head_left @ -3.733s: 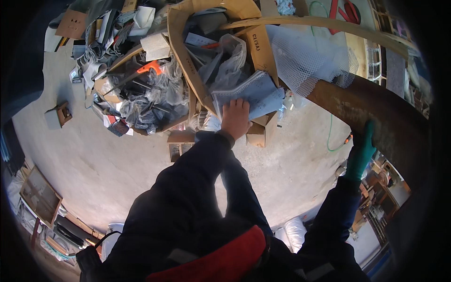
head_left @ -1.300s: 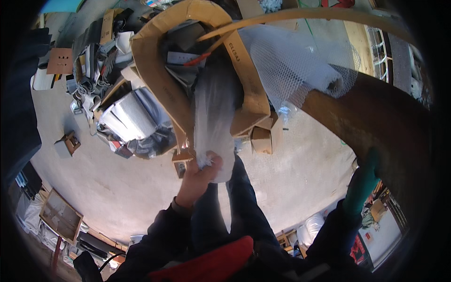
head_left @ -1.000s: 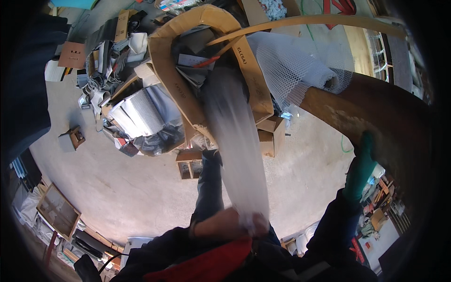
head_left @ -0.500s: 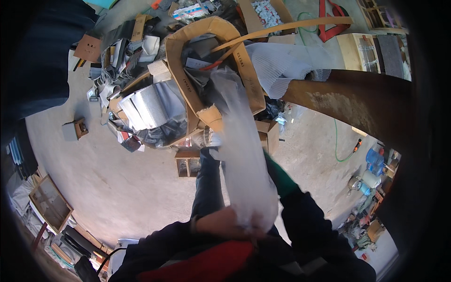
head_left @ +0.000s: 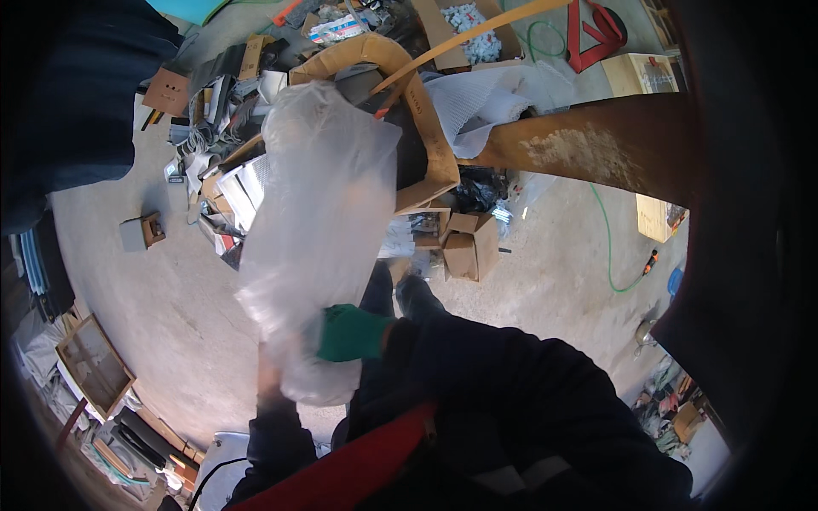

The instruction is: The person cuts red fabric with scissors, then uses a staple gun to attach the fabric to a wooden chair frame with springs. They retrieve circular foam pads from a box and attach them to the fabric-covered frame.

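A large, crumpled clear plastic bag [head_left: 319, 196] hangs in front of me, stretching from the big open cardboard box [head_left: 443, 170] down to my hands. My right hand [head_left: 352, 333], in a green glove, is closed on the bag's right side near its lower end. At the bag's lower left edge is my bare left hand [head_left: 268, 375]; it is blurred, and its fingers are hidden by the plastic. The bag covers the left part of the box.
Scrap and packing pieces [head_left: 217, 106] are heaped left of the box. A rusty metal beam [head_left: 588, 140] crosses at right, with bubble wrap [head_left: 477, 98] at its end. A smaller cardboard box [head_left: 473, 247] and a green hose [head_left: 607, 230] lie on the floor.
The plastic bag has swung left and spread wider, and its upper end now covers the left of the cardboard box. My right hand has come across to its side; my left hand moved left.
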The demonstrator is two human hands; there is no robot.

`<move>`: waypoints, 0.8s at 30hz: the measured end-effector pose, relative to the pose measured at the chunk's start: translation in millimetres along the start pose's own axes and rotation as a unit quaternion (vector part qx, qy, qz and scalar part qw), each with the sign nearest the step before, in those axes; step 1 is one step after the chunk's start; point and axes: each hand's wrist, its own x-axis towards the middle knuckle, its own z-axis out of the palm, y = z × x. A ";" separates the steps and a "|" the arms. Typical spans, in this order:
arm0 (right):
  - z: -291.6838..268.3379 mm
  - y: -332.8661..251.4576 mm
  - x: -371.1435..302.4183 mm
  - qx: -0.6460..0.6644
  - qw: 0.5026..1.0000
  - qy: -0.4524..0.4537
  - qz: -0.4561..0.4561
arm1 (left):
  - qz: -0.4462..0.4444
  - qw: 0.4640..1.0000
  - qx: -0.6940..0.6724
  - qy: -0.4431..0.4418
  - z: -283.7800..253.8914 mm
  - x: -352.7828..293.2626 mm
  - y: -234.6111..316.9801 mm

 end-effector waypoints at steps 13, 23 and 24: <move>-207.9 46.8 -259.2 0.081 0.673 0.713 0.178 | 0.241 0.929 0.106 0.261 -100.0 281.5 170.4; -218.5 47.6 -234.4 -0.461 0.562 0.624 0.287 | 0.440 0.708 0.524 0.171 107.4 462.1 80.0; -223.1 55.1 -240.8 -0.572 0.526 0.558 0.291 | 0.435 0.768 0.464 0.074 148.2 451.6 52.3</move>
